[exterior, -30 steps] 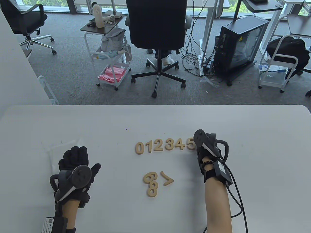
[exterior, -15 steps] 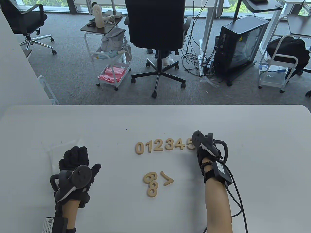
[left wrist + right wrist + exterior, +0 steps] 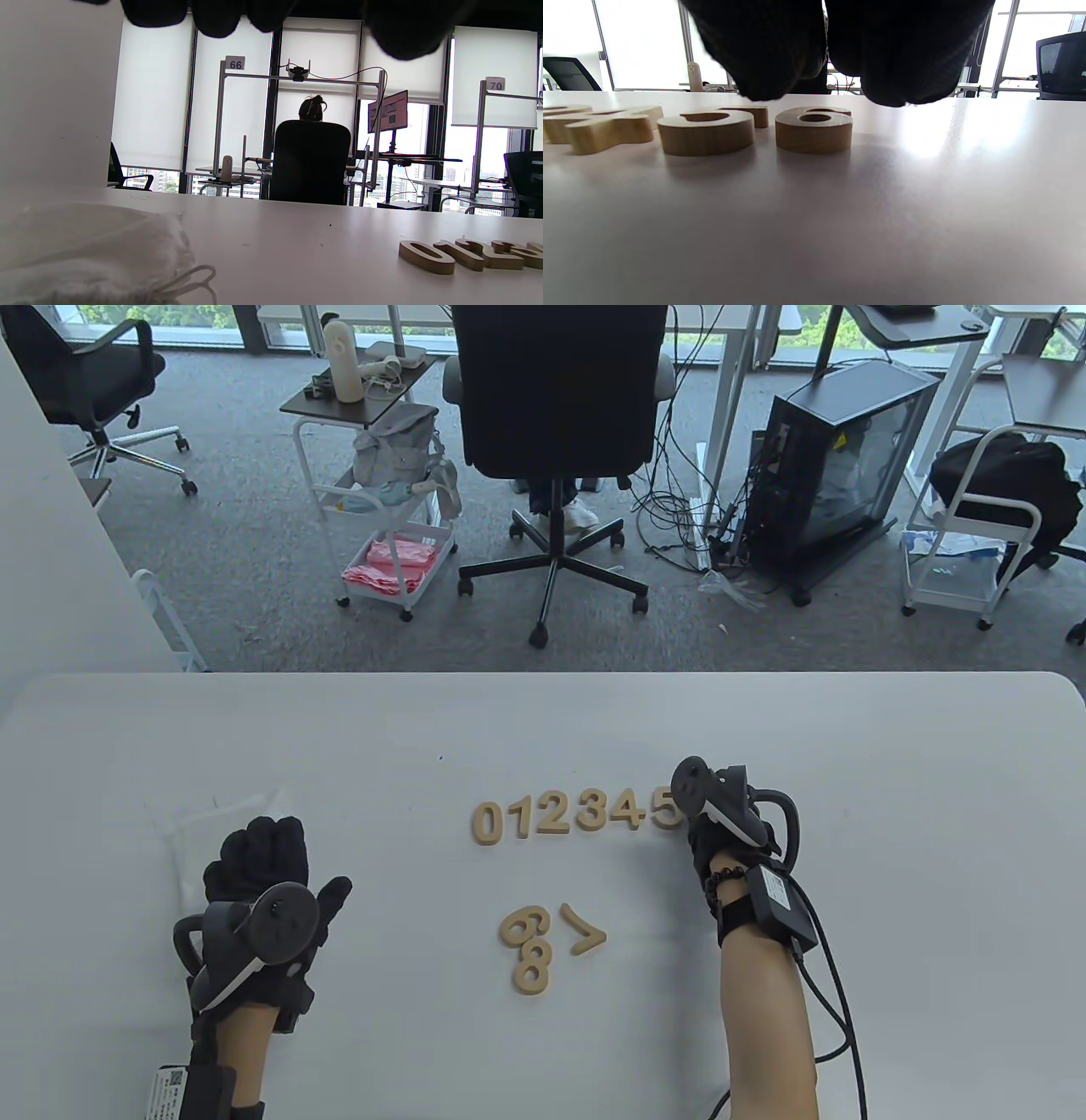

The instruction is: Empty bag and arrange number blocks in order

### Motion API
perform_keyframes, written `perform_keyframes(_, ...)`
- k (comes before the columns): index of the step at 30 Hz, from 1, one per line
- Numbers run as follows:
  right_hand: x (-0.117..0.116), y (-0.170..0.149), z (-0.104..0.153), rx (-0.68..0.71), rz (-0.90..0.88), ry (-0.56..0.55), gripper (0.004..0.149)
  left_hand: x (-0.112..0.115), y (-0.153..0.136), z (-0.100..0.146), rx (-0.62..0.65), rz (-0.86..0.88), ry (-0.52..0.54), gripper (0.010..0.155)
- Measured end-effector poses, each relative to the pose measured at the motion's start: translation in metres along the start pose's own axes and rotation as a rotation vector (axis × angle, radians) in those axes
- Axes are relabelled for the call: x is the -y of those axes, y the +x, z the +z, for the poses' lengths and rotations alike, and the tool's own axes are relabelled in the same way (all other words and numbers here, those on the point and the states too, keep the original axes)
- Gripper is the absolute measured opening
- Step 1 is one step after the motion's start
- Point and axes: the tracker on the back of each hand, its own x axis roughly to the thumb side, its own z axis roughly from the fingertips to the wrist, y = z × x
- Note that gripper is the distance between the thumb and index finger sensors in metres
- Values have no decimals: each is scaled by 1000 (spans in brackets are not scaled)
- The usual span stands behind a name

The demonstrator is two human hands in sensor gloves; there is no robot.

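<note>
At the right end of the number row on the white worktop (image 3: 891, 780), the right hand (image 3: 721, 836) sits palm down, its tracker hiding the fingers from above. In the right wrist view the gloved fingers (image 3: 908, 55) hang just over the far side of a round block with a hole, the 6 or 9 block (image 3: 813, 128), which lies flat just beside the 5 block (image 3: 706, 130); I cannot tell whether they touch or grip it. The left hand (image 3: 263, 891) rests on the worktop at the left, fingers curled over the pale, nearly see-through bag (image 3: 85, 250), whose drawstring loops toward the camera; whether it actually grips the bag is unclear.

The row of blocks (image 3: 577, 814) reads 0, 1, 2, 3, 4, 5 from left to right, each flat and close to its neighbour. Nearer the person lie three loose wooden blocks: a 6 or 9 shape (image 3: 524, 925) touching the 8 (image 3: 533, 967), and a 7 (image 3: 584, 937) turned on its side just beside them.
</note>
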Motion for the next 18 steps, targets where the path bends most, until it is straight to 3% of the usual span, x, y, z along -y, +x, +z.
perform_keyframes(7,31,9,23,90,-30,-24,60,0,1,0,10,-6,-2,87)
perform_keyframes(12,58,25,66,228,-117,-44,59,0,2,1,18,1,4,87)
perform_keyframes(18,67,54,124,395,-186,-38,55,0,4,2,29,9,8,87)
